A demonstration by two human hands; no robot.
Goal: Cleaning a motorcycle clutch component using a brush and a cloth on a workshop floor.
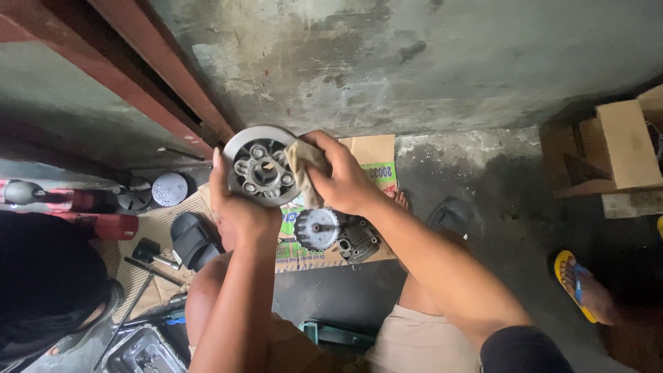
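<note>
the left hand gripped a round grey clutch hub from below, held up over the cardboard sheet. the right hand pressed a clenched tan rag to the hub's right rim, seemingly mid-wipe; reaching unwiped parts would call for turning it. a toothed gear and dark engine cover lay below, a black sandal to the left, a sandalled foot far right; nothing blocked the hands.

1. Flattened printed cardboard sheet on the concrete floor; a toothed metal disc and a finned engine cover lie on it, just beside each other.
2. Black sandal left of these; loose tools near it.
3. Open cardboard box at right; another person's foot in a yellow flip-flop below it.
</note>
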